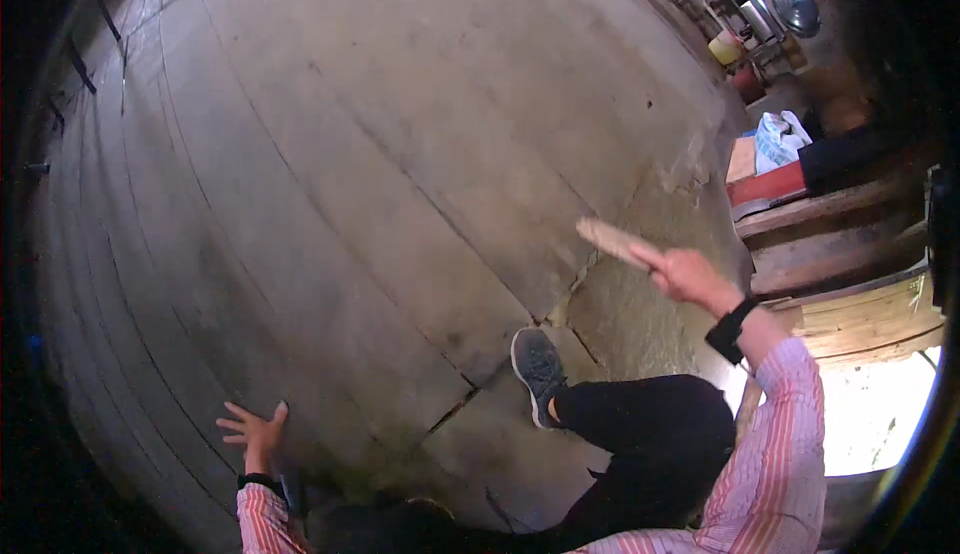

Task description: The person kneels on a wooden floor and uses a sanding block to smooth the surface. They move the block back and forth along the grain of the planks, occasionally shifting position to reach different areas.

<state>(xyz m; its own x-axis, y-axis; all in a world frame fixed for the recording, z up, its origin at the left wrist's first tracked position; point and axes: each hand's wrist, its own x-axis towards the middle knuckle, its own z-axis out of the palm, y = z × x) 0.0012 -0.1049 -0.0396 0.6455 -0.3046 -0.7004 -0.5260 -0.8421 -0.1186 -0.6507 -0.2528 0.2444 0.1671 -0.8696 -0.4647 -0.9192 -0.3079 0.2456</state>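
Note:
My right hand is closed round one end of a pale brown, rounded, elongated piece; whether it is a brush or a length of wood I cannot make out. Its free end points up and to the left, over the cracked grey concrete floor. At the lower left, my left hand has its fingers spread with nothing in them. It is over the floor, and I cannot tell whether it touches it. Both wrists carry black bands, below striped pink sleeves.
My bent leg with a dark grey shoe is between the hands. Stacked timber stands along the right, by a bright opening. Farther back are a white bag, a yellow bucket and a metal basin. Thin dark posts line the far left.

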